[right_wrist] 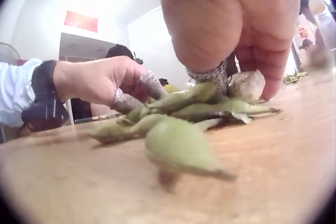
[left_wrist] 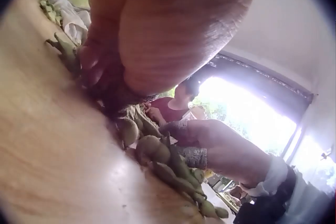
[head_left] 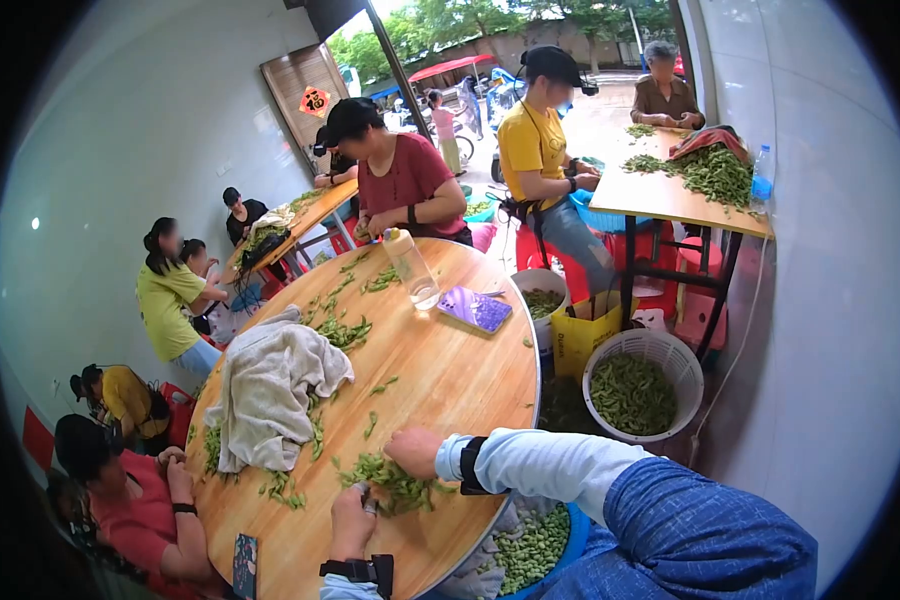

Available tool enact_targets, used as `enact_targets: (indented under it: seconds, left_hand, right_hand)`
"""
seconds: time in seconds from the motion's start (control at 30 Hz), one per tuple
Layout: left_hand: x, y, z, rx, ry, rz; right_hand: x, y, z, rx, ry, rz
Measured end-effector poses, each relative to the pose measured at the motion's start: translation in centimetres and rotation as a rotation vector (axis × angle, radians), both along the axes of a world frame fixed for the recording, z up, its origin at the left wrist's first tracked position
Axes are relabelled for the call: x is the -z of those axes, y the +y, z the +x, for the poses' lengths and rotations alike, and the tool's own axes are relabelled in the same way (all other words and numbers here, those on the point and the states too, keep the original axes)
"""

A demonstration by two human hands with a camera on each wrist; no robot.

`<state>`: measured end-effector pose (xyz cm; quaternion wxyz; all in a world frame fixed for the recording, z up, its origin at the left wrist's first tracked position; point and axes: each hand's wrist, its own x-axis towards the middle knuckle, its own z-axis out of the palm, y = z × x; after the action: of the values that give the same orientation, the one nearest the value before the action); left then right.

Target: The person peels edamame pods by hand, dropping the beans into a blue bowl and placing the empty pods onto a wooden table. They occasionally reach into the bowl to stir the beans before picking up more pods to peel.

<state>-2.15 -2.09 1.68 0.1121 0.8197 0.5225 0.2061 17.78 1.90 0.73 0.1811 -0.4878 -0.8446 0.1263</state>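
Observation:
A small heap of green bean pods (head_left: 398,484) lies near the round table's edge, between the two hands. My left hand (head_left: 350,522) comes in from the near side, its thumb and forefinger pinching at the pods. Grey wrapping (right_wrist: 152,84) covers those fingertips in the right wrist view. From the right, my right hand (head_left: 413,452) reaches over the heap with its fingers curled down around pods. Its thumb is wrapped too, and a pale, whitish piece (right_wrist: 247,85) shows beside it. In the left wrist view, plump pods (left_wrist: 153,149) sit right at the fingertips of both hands.
A grey cloth (head_left: 275,390) covers more pods on the round table (head_left: 450,380). A bottle (head_left: 411,268), a purple phone (head_left: 474,309) and a dark phone (head_left: 245,566) stand or lie there. Below are a blue tub (head_left: 576,530) of shelled beans and a white basket (head_left: 686,375). Several people sit around.

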Motion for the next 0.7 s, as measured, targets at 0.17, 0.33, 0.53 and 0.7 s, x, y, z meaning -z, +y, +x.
enact_targets:
  seconds: [0.17,0.33,0.53,0.7]
  left_hand:
    - [-0.9,-0.6,0.6,-0.063,0.053,-0.072]
    - [0.2,-1.0,0.0,-0.070,0.104,0.055]
    - [0.1,-2.6,-0.8,-0.248,-0.547,-0.028]
    - [-0.2,-5.3,2.5,-0.321,-1.320,-0.182]
  right_hand:
    - [0.4,-0.5,1.5,-0.012,0.126,0.026]
    - [-1.4,-2.1,3.1,-0.053,0.409,-0.307]
    - [-1.1,-6.1,4.7,-0.065,1.041,-0.953]
    - [-1.5,-9.6,2.9,-0.242,1.040,-0.862]
